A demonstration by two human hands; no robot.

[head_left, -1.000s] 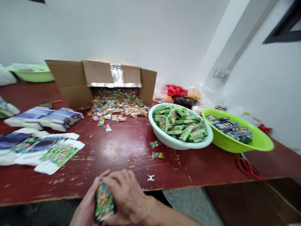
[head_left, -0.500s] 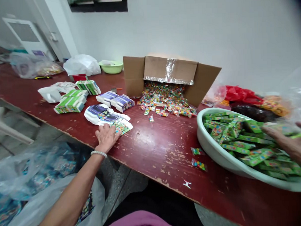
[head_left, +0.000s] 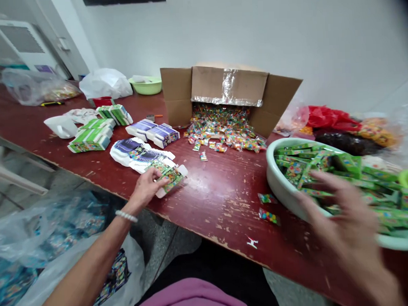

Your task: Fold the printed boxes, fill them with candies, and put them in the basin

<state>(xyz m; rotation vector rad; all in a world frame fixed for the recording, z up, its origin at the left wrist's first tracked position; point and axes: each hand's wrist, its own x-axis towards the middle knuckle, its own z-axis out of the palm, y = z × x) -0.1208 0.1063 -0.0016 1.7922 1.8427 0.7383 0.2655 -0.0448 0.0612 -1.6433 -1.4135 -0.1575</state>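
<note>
My left hand (head_left: 147,187), with a beaded bracelet at the wrist, grips a flattened green candy box (head_left: 173,177) by its near edge, just above the table. Flat purple-and-white cartons (head_left: 132,154) lie directly behind it. My right hand (head_left: 343,219) is in the air over the near rim of a pale plastic basin (head_left: 288,201), its fingers apart and blurred, with nothing seen in them. Filled green boxes (head_left: 350,163) are heaped in that basin. Small wrapped candies (head_left: 228,130) spill from an open cardboard box (head_left: 230,83) at the back.
Stacks of green cartons (head_left: 92,135) and purple cartons (head_left: 153,131) stand to the left, near a white cup (head_left: 60,126). Two candy packets (head_left: 269,216) lie beside the basin. Plastic bags (head_left: 59,234) of blue packets sit below the table edge. A red bag (head_left: 330,122) lies behind the basin.
My left hand has lifted the green flat box off the pile and moved it slightly right. My right hand has come left from above the green boxes, and is now empty over the basin's rim.
</note>
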